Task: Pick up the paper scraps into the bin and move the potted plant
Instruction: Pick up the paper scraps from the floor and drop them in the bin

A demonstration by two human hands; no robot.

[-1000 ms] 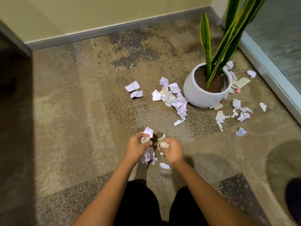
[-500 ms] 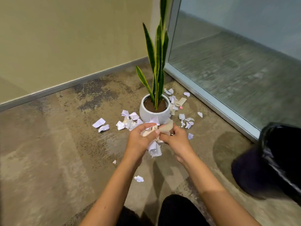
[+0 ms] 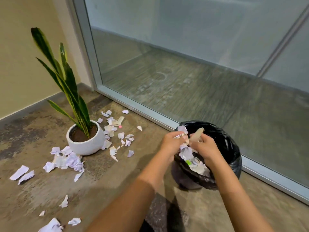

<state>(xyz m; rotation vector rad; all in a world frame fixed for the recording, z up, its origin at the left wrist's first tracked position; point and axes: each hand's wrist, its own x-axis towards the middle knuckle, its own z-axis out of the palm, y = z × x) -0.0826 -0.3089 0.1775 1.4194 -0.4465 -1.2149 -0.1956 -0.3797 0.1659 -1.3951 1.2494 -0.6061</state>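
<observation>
Left hand [image 3: 172,142] and right hand [image 3: 204,145] pinch paper scraps [image 3: 184,148] over the bin [image 3: 230,148]. Potted plant [image 3: 86,139] stands near the floor's corner.

No readable text, label, brand, number or sign is showing anywhere in the scene. The torn paper scraps [image 3: 70,161] lying on the floor are carrying marks too small and blurred to make out.
</observation>
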